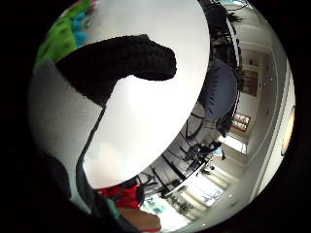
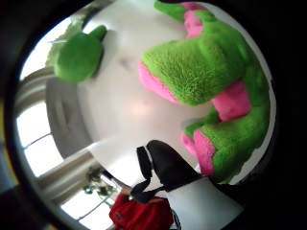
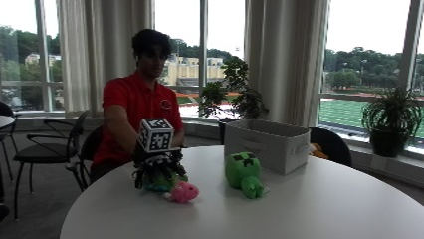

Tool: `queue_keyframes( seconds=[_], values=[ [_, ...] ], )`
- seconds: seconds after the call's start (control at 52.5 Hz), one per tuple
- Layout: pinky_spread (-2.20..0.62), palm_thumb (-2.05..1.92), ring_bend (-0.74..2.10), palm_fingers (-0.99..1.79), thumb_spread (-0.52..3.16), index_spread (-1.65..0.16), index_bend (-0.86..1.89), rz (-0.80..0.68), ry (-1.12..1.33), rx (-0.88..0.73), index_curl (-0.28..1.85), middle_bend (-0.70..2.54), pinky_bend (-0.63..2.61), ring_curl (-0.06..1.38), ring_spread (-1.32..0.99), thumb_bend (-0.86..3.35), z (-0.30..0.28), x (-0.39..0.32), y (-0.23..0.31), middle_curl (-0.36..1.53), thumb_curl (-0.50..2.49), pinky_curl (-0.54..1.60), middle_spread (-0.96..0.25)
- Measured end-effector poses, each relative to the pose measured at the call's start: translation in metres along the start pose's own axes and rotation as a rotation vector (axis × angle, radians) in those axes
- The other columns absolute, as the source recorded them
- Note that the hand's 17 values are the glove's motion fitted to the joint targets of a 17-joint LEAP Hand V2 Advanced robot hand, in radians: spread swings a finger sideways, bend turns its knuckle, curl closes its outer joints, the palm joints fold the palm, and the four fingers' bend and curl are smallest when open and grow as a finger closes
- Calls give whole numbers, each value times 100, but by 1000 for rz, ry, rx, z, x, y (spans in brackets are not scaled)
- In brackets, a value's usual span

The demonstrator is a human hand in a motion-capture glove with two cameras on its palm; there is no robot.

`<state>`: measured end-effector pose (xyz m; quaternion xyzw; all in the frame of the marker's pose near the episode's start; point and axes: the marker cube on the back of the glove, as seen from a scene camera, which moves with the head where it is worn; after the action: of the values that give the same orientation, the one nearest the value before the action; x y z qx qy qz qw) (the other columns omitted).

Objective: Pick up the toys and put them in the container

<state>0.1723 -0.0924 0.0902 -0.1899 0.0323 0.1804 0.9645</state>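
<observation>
Two plush toys lie on the round white table [image 3: 318, 209]. One, a green and pink toy [image 3: 173, 188], sits right under the gloved right hand [image 3: 156, 167] near the table's edge by the person. The other, a green blocky toy [image 3: 244, 174], lies apart from it, just in front of the white fabric bin [image 3: 271, 144].

From the palm side, the green and pink toy [image 2: 211, 91] shows shaggy fur and stubby limbs. It looks soft, light and squashy, unlikely to slip or break. I'd say its thick middle is the best place to take hold, since a limb might flop.

Whether the fingers have closed round it I cannot tell. One gloved fingertip [image 1: 141, 58] shows curved over bare tabletop, and the outside view hides the rest behind the toy.

Nothing can be seen inside the bin from here; its open top faces up and its walls block the view. Both toys are outside it.
</observation>
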Motion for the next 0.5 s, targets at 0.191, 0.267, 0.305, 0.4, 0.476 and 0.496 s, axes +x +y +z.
queue_keyframes(
  seconds=[0.191, 0.267, 0.305, 0.4, 0.476, 0.496],
  values=[
    [5, 0, 23, -18, 102, -38, 12, 4, -8, -3, 20, 9, 138, 33, 3, -3, 23, -9, -16, 21, 33, 35, -3],
    [2, 5, 37, -8, 106, -40, 19, 7, -18, -1, 23, 5, 132, 36, 2, 0, 22, -11, -17, 18, 34, 33, -3],
    [-1, 6, 46, -3, 107, -41, 21, 5, -28, 2, 24, 5, 129, 39, 0, 0, 21, -11, -17, 16, 34, 33, -3],
    [-16, 13, 67, 20, 114, -44, 35, 7, -76, 44, 28, 1, 128, 43, -10, 2, 19, -12, -18, 11, 35, 31, -4],
    [-28, 26, 87, 50, 123, -43, 44, 27, -101, 127, 32, 4, 131, 47, -25, 9, 20, -12, -20, 8, 37, 32, -9],
    [-30, 27, 88, 49, 124, -43, 45, 30, -103, 144, 32, 4, 131, 46, -27, 9, 20, -12, -21, 7, 37, 32, -9]
  ],
)
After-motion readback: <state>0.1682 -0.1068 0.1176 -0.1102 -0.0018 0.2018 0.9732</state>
